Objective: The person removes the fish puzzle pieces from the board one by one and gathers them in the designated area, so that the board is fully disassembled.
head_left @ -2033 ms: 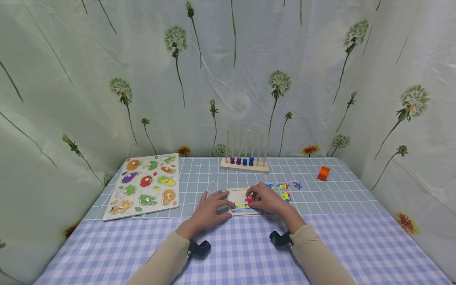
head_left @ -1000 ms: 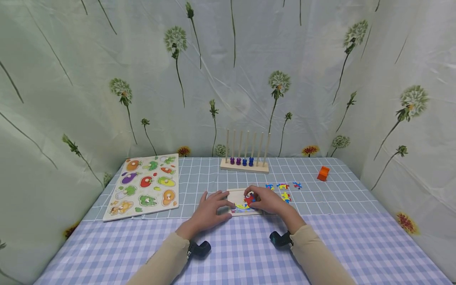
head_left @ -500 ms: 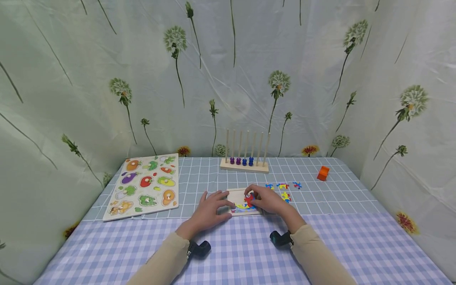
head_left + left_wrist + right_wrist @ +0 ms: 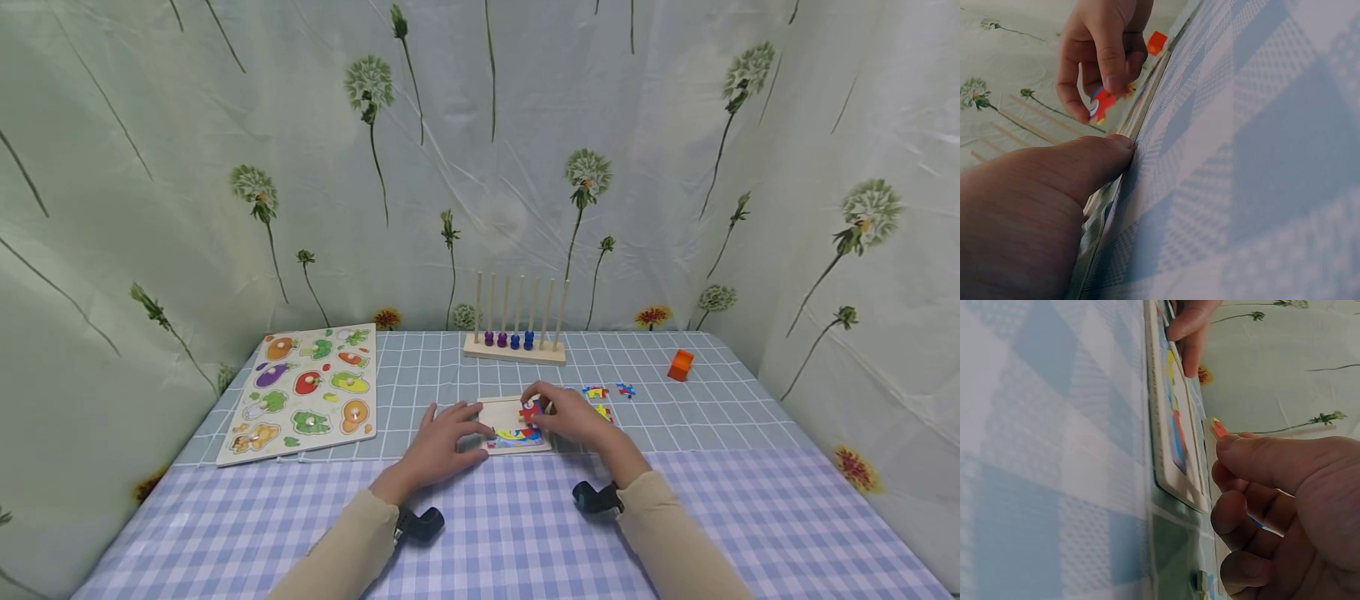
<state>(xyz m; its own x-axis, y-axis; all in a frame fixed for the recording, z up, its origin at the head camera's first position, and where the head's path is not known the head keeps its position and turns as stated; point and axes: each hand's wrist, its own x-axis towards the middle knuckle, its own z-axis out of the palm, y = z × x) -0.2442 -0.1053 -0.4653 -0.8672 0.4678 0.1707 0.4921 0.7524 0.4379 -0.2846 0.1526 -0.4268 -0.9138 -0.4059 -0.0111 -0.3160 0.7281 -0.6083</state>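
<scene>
My right hand (image 4: 576, 418) pinches a red jigsaw piece (image 4: 529, 412) between thumb and fingers, held above the right side of a small wooden puzzle tray (image 4: 495, 412). In the left wrist view the red piece (image 4: 1104, 102) hangs tilted, raised off the tray. Along the tray's near side lies a row of fitted pieces (image 4: 516, 437) in yellow and blue. My left hand (image 4: 444, 442) rests at the tray's left end, fingers spread and fairly straight, thumb (image 4: 1107, 153) against the near edge. Only the red tip of the piece (image 4: 1219, 429) shows in the right wrist view.
Loose jigsaw pieces (image 4: 596, 392) lie right of the tray, partly behind my right hand. A wooden bead rack (image 4: 515, 353) stands behind it. The vegetable puzzle board (image 4: 300, 392) is at the left, and a small orange block (image 4: 681, 365) at the far right.
My right hand has risen and shifted slightly right with the red piece, uncovering more of the near row in the tray. The left hand has stayed put.
</scene>
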